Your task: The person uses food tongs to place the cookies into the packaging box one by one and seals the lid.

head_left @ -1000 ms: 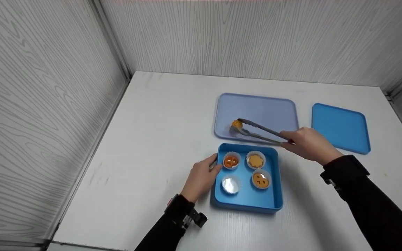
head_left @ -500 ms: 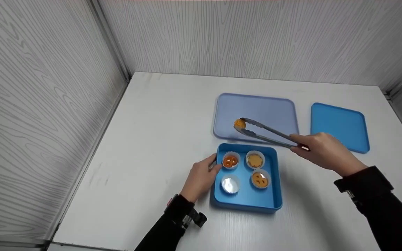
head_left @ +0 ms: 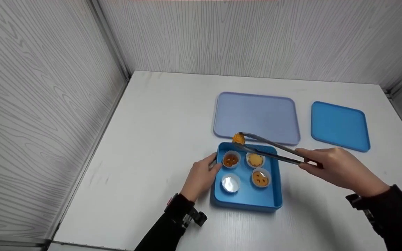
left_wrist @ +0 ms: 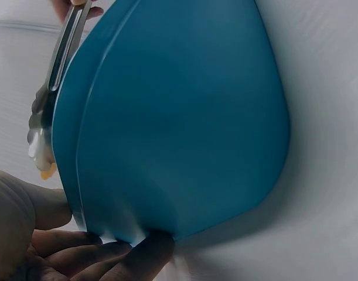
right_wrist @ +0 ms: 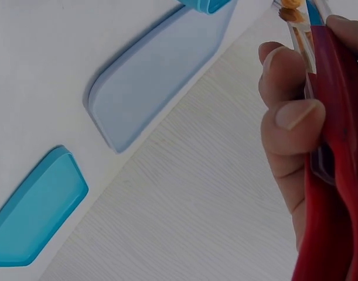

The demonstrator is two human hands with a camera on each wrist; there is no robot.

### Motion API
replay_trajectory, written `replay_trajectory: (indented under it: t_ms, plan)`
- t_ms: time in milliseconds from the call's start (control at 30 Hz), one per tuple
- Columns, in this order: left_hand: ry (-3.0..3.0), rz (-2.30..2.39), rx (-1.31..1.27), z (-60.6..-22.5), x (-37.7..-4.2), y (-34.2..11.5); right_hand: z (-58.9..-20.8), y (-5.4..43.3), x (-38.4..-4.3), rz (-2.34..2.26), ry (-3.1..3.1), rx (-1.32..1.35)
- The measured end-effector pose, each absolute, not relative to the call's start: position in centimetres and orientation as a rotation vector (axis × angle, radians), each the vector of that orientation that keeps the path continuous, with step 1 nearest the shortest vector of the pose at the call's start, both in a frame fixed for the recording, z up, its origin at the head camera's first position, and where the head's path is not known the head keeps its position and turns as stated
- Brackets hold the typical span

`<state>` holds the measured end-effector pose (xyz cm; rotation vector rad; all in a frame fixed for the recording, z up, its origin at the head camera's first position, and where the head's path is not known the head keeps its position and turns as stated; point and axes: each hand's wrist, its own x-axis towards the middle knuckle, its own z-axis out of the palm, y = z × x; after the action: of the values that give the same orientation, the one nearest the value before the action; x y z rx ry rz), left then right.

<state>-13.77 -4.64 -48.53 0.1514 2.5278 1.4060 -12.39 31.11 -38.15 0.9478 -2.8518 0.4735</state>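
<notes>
My left hand (head_left: 200, 177) grips the left wall of a blue box (head_left: 248, 202), thumb at the rim. The left wrist view shows its fingers around the box's side wall (left_wrist: 179, 117). My right hand (head_left: 337, 170) holds metal tongs (head_left: 274, 155); their handles (right_wrist: 343, 117) look red in the right wrist view. Pinched in the tips is an orange ridged piece (head_left: 238, 138), overlapping the box's back rim. Inside stand pleated cups: one with a pretzel-shaped piece (head_left: 230, 160), one with a scalloped cookie (head_left: 255, 160), one with a holed cookie (head_left: 260, 179), and an unfilled white cup (head_left: 230, 183).
Behind the box lies a flat lavender tray (head_left: 257, 113), its near edge close to the box. A smaller blue tray (head_left: 340, 125) lies to its right. Grained panels (head_left: 222, 35) enclose the white table (head_left: 145, 146) at the back and sides.
The tongs have carried the orange piece off the lavender tray toward me, to the box's back rim. My right hand has moved right and nearer. The left hand has stayed in place.
</notes>
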Motion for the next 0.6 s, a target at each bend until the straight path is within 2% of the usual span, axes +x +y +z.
replay_trajectory:
  t_ms: [267,600]
  plan:
    - [2.516,1.411,0.126,-48.4,-13.9,-4.5,-38.4,31.4,-10.6,0.487,-2.833,1.034]
    - [2.532,1.390,0.140,-48.4,-13.8,-4.6,-38.5,31.4,-10.0,0.519,-2.863,1.109]
